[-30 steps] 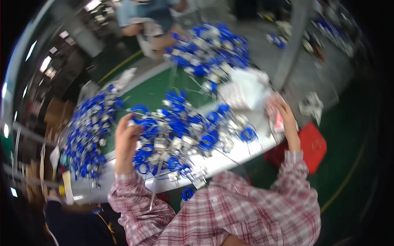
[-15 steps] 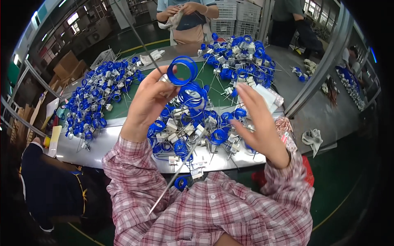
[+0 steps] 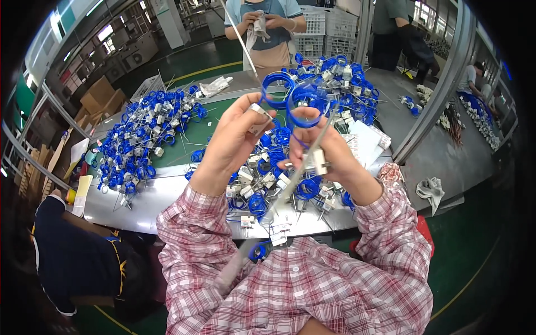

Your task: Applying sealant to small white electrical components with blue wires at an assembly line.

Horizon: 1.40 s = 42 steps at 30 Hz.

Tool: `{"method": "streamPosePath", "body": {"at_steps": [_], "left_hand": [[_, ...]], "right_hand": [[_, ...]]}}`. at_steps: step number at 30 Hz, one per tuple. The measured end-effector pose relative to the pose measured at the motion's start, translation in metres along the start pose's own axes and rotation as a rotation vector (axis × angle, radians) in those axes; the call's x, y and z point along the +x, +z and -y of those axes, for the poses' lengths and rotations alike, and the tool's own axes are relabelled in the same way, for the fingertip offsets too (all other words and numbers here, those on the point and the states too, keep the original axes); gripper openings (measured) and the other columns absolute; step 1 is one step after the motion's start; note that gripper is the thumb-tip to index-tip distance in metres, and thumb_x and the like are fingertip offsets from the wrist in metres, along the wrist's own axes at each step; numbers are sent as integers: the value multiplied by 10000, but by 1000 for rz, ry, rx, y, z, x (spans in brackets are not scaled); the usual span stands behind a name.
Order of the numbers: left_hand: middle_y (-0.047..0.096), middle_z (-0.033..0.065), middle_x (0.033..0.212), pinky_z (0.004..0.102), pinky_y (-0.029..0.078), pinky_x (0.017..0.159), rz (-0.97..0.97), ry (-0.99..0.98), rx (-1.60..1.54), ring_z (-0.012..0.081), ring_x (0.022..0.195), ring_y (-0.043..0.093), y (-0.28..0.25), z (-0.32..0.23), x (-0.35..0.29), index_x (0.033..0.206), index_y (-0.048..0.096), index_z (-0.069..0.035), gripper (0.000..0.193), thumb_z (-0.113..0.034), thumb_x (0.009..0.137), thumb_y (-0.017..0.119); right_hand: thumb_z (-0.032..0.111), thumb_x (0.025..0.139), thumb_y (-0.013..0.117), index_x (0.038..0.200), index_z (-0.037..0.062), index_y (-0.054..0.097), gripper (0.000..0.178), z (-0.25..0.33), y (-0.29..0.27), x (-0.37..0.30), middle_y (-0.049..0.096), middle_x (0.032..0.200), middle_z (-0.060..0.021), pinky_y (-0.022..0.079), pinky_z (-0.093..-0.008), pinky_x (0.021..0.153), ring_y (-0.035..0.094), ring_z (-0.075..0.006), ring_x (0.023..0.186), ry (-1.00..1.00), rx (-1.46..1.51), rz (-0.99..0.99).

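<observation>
My left hand (image 3: 224,146) is raised over the bench, its thumb and fingers closed on the white block (image 3: 258,119) of a blue coil part. The ring-shaped blue coil (image 3: 277,84) stands above the fingertips, and a thin metal rod (image 3: 245,53) slants up and away from it. Close beside it, my right hand (image 3: 343,156) closes on a second such part, whose white block (image 3: 319,162) shows below the fingers. Its blue coil (image 3: 303,109) is smeared by motion, as is a long pale rod (image 3: 285,192) running down toward my left sleeve. The two coils appear to overlap.
Heaps of like parts lie under my hands, at the left (image 3: 142,128) and at the far right (image 3: 357,84). White papers (image 3: 363,139) and a glove (image 3: 430,192) lie to the right. A metal post (image 3: 430,95) rises there. A person (image 3: 265,33) stands opposite, handling a cloth.
My right hand, open and apart before, has come left beside the left hand and now grips a second blue coil part. The left hand has shifted slightly right.
</observation>
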<state>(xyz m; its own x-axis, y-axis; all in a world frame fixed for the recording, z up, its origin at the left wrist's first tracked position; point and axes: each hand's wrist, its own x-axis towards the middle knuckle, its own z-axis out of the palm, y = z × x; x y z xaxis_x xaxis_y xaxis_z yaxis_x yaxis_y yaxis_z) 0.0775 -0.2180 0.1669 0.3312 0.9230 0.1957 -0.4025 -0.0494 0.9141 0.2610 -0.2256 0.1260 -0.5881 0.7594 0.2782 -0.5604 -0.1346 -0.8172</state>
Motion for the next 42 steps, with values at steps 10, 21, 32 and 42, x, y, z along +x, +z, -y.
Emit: {"method": "streamPosePath", "body": {"at_steps": [10, 21, 32, 42], "left_hand": [[463, 73, 991, 294, 475, 743, -8, -66, 61, 146, 925, 502, 5, 12, 4, 1110, 376, 18, 351, -76, 780, 452], [545, 92, 954, 257, 460, 717, -9, 114, 246, 124, 867, 538, -4, 30, 7, 1061, 436, 25, 309, -102, 782, 472], [524, 73, 791, 224, 426, 487, 162, -142, 88, 110, 677, 525, 2, 17, -6, 1056, 434, -15, 284, -155, 811, 410], [519, 110, 921, 220, 323, 359, 226, -463, -332, 153, 635, 467, 4, 16, -5, 1001, 426, -25, 430, -394, 803, 330]], "right_hand": [[287, 916, 304, 1125, 88, 442, 320, 12, -2, 0, 389, 673, -47, 488, -445, 734, 439, -139, 520, 32, 388, 3], [244, 889, 385, 921, 52, 489, 220, 4, 4, 7, 465, 647, -47, 492, -407, 703, 474, -143, 515, 59, 313, -246], [230, 873, 390, 878, 32, 482, 218, 20, -1, 0, 511, 639, -83, 471, -419, 760, 536, -202, 528, 38, 270, -103], [279, 848, 402, 919, 23, 472, 275, 29, 0, 1, 539, 711, -105, 497, -310, 593, 566, -216, 579, -37, 93, -245]]}}
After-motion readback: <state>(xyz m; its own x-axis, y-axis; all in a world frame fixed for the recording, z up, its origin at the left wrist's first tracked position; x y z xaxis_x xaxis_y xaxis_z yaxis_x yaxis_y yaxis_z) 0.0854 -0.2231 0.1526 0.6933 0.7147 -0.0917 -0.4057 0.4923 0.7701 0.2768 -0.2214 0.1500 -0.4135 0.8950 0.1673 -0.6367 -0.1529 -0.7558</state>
